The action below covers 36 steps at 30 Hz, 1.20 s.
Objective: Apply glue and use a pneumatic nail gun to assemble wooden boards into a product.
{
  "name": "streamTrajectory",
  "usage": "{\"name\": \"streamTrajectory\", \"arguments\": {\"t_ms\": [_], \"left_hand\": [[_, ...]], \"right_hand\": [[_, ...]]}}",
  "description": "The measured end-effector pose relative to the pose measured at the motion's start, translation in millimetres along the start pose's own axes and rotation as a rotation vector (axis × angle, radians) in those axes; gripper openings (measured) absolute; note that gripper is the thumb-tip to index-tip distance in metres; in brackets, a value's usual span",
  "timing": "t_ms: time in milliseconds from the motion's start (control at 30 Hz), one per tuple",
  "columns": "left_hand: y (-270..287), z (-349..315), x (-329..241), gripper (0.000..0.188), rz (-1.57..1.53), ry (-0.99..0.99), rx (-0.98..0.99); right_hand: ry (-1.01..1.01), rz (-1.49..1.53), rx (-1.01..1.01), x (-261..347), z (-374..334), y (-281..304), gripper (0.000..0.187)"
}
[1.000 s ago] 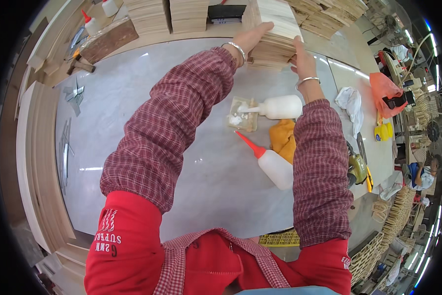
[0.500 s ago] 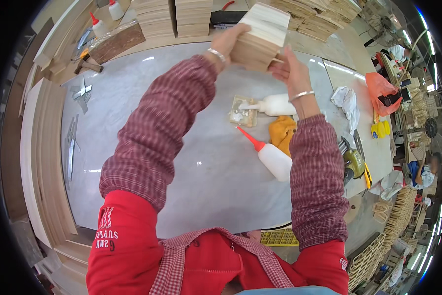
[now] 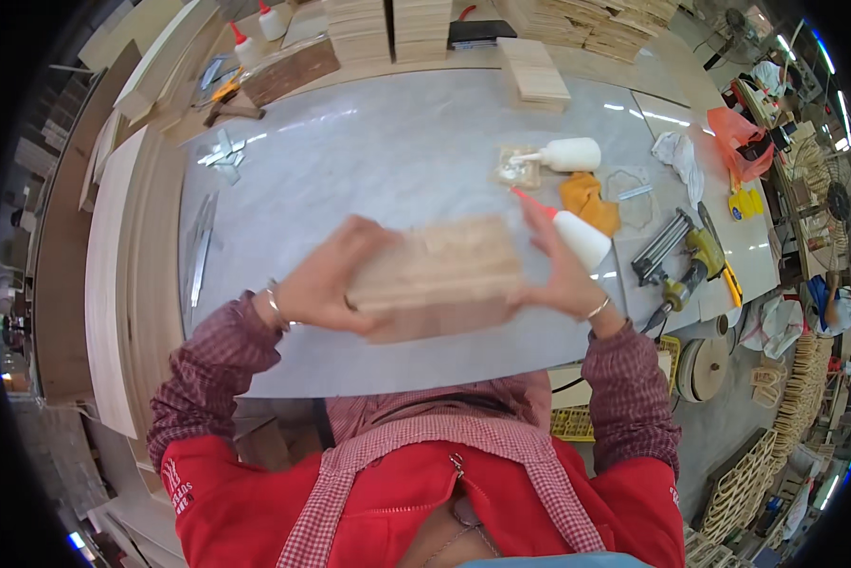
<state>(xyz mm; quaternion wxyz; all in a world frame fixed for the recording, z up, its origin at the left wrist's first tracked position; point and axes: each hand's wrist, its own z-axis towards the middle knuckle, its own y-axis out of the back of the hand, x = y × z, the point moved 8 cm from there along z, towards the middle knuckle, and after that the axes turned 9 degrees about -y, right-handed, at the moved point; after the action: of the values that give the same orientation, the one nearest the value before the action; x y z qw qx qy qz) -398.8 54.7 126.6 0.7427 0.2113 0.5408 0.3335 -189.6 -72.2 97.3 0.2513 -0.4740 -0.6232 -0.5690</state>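
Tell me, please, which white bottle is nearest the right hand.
The red-nozzled bottle lying beside the orange cloth, close by the right hand. The white-nozzled bottle lies farther off; the other two red-nozzled bottles are at the far left.

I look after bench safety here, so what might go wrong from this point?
The left hand and right hand hold the wood stack from opposite ends, so pieces between might slip if the grip loosens. The right hand also appears close to the red-tipped bottle and could knock it.
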Motion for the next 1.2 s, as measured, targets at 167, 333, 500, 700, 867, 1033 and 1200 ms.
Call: {"name": "streamTrajectory", "arguments": {"t_ms": [167,333,500,700,867,1033,1200], "left_hand": [[-26.3,-34.8,-20.0,0.083,0.228,-0.065,0.091],[-30.2,-38.7,-28.3,0.087,0.367,-0.042,0.045],[-36.4,-36.6,-31.6,0.088,0.408,0.043,0.017],[-37.7,-39.3,-26.7,0.093,0.256,0.137,-0.043],[-34.3,-36.4,-24.2,0.095,0.217,0.185,-0.052],[-37.0,-35.6,-17.9,0.095,0.208,0.237,0.012],[-41.3,-39.4,-15.1,0.099,0.202,0.228,0.029]], "right_hand": [[-0.127,0.301,0.166,-23.9,-29.4,-54.8,0.102],[-0.198,0.523,0.04,-46.2,-34.0,-63.6,0.089],[-0.157,0.211,-0.384,-57.7,10.1,35.6,0.049],[-0.158,0.372,-0.738,-61.6,125.4,193.5,0.044],[-0.493,0.105,-0.746,-117.6,218.0,241.8,0.046],[-0.553,-0.079,-0.706,-152.5,279.2,237.7,0.054],[-0.557,0.039,-0.611,-135.4,279.4,207.4,0.052]]}}
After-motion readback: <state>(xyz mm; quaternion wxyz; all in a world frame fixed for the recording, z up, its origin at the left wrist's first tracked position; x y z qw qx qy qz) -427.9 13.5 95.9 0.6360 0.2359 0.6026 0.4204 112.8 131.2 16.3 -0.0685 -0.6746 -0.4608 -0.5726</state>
